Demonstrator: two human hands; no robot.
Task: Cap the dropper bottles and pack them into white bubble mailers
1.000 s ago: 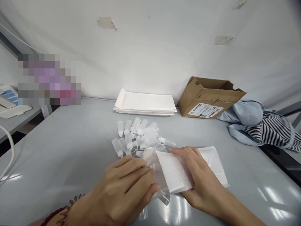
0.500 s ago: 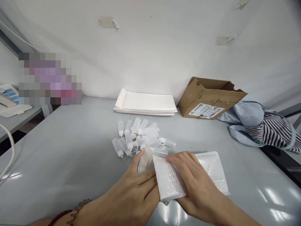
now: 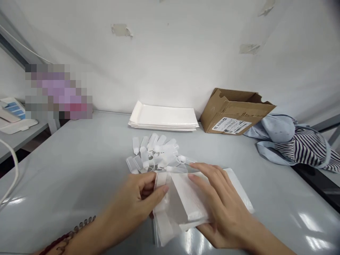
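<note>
A white bubble mailer (image 3: pixel 239 186) lies on the grey table (image 3: pixel 79 170) in front of me. My right hand (image 3: pixel 220 209) rests flat on it, fingers curled round its near edge, holding it. My left hand (image 3: pixel 138 202) pinches the mailer's open flap (image 3: pixel 160 184) at its left end between thumb and fingers. A clear plastic strip (image 3: pixel 166 226) hangs below the mailer's mouth. Just beyond my fingers lies a heap of several small translucent squeeze bottles (image 3: pixel 154 152) with white caps.
A stack of white mailers (image 3: pixel 164 118) lies against the back wall. A tilted cardboard box (image 3: pixel 233 113) with a label stands to its right. Blue and striped cloth (image 3: pixel 294 141) is heaped at the right edge. Another desk (image 3: pixel 13 124) sits at the far left.
My left hand has drawn back from lying over the mailer's mouth and now pinches the flap up. The mailer has tilted, and my right hand has slid toward its left end.
</note>
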